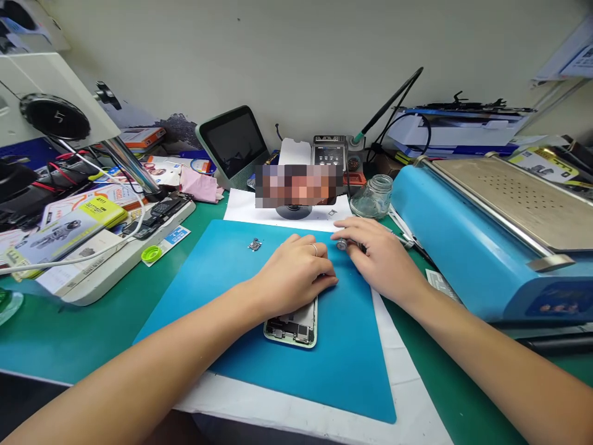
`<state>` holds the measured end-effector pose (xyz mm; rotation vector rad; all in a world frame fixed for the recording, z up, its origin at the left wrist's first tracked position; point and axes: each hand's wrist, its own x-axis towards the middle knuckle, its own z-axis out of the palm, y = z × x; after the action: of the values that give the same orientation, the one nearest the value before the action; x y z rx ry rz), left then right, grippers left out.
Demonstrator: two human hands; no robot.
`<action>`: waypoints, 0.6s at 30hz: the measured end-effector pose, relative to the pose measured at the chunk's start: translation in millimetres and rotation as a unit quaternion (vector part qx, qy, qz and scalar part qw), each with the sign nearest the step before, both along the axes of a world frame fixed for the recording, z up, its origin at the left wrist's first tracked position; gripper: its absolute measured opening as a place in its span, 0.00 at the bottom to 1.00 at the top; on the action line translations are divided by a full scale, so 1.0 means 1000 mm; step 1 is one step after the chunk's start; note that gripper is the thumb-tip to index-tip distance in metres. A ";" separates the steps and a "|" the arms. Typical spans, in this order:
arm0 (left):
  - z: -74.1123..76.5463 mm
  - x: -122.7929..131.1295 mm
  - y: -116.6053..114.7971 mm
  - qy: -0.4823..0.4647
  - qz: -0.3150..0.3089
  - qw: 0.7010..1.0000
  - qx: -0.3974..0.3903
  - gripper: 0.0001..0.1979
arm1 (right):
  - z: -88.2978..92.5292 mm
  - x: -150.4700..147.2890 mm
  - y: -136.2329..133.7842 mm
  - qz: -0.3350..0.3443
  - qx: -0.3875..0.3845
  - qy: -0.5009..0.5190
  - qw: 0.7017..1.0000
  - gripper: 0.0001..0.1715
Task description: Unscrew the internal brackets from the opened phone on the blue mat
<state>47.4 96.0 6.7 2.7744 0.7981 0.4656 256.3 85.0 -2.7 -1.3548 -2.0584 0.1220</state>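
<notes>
My left hand (296, 272) lies curled over the upper part of an opened phone body (294, 324) with a pale green frame, pressing it onto the blue work mat (338, 364). My right hand (377, 256) rests just to the right, its fingers closed round a slim metal tool (343, 245) whose silver end pokes out toward the left. A small loose electronic part (254, 245) sits on the mat, apart from both hands. The phone's top half is hidden under my left hand.
A blue heating machine (467, 247) with a metal plate fills the right side. A glass jar (373, 196), a small-screen device (234, 145) and a soldering station (330, 151) stand at the back. A microscope stand (125, 247), cables and boxes crowd the left.
</notes>
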 end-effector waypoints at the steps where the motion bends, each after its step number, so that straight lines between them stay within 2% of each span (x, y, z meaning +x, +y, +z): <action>1: 0.000 0.000 0.000 0.003 0.002 1.000 0.004 0.09 | -0.001 0.000 0.000 0.005 -0.007 -0.009 1.000 0.20; 9: 0.000 0.001 0.001 0.018 0.003 1.000 0.019 0.09 | 0.000 0.003 0.002 0.007 -0.032 -0.040 0.999 0.21; 18: 0.001 0.000 0.000 0.018 0.005 1.000 0.018 0.09 | 0.008 -0.004 -0.005 -0.036 -0.020 -0.071 0.997 0.19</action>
<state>47.9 96.1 7.6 2.8214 0.8196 0.4363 252.2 80.2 5.6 -1.4983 -2.1304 0.0376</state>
